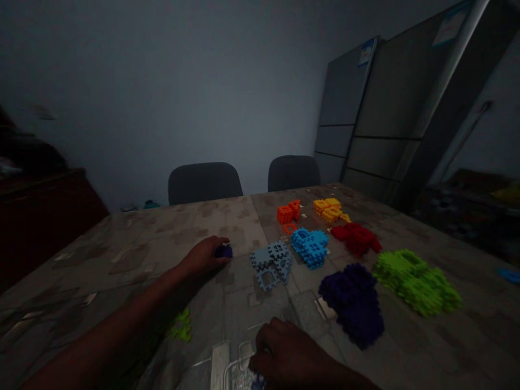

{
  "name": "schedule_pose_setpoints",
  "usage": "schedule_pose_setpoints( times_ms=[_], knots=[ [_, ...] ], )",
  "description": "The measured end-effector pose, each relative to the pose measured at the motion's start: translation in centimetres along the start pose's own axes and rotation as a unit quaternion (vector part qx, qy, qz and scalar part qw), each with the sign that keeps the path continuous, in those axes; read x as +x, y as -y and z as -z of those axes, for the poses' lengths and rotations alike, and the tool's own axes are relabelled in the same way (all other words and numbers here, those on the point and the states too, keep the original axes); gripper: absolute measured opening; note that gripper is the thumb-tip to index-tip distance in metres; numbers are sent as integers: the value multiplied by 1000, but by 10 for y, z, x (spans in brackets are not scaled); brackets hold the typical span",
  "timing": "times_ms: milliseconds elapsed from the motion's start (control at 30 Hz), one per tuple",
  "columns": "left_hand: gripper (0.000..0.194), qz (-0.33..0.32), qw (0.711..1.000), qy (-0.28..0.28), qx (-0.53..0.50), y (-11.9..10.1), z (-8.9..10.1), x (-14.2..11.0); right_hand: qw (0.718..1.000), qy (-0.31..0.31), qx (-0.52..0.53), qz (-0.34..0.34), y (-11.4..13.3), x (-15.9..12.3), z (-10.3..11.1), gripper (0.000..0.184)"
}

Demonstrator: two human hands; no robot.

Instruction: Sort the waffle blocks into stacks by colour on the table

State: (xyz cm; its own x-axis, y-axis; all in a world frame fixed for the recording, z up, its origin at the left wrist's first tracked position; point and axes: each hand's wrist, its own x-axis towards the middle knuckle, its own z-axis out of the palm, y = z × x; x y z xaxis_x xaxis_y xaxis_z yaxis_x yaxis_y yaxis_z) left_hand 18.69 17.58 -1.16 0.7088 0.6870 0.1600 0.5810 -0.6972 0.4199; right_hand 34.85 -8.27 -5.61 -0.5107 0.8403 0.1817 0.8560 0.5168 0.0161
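Note:
My left hand (205, 254) reaches over the middle of the table, its fingers closed around a dark purple interlocking plastic tile (225, 251). Close to the near edge, my right hand (284, 349) is curled, and a bit of a dark blue interlocking tile (257, 382) shows at its fingertips; most of that tile is hidden. Grey tiles (272, 262) lie to the right of my left hand. A pile of dark purple tiles (353, 303) is to the right of my right hand. Lime green tiles (182, 325) stick out partly from behind my left forearm.
Blue tiles (310, 247), orange tiles (288, 213), yellow tiles (330, 209), red tiles (356, 238) and lime green tiles (414, 281) sit in separate piles on the patterned table (134, 238). Two dark chairs (205, 181) stand at the far side, before a wall.

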Motion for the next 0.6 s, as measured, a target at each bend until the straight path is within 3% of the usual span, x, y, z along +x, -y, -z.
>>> schedule_pose_setpoints(
  times_ms=[100,233,367,433,533,600],
  knots=[
    [54,-4,1000,-11,-7,-10,1,-10,1000,23,-17,5,4,1,5,21],
    [56,-43,998,-19,-51,-44,-1,-23,998,55,-9,10,5,3,20,28],
    [51,-103,986,-9,-134,-90,-5,-36,996,50,53,-53,-7,-9,64,24],
    [48,-130,980,-6,-153,-114,-8,-43,984,-40,103,-140,-22,-26,96,8],
    [50,-160,977,-22,-137,-152,-14,-57,929,-259,76,-253,-48,-60,143,16],
    [56,-197,974,-13,-112,-178,-19,-66,890,-338,41,-304,-60,-82,163,16]
  ],
)
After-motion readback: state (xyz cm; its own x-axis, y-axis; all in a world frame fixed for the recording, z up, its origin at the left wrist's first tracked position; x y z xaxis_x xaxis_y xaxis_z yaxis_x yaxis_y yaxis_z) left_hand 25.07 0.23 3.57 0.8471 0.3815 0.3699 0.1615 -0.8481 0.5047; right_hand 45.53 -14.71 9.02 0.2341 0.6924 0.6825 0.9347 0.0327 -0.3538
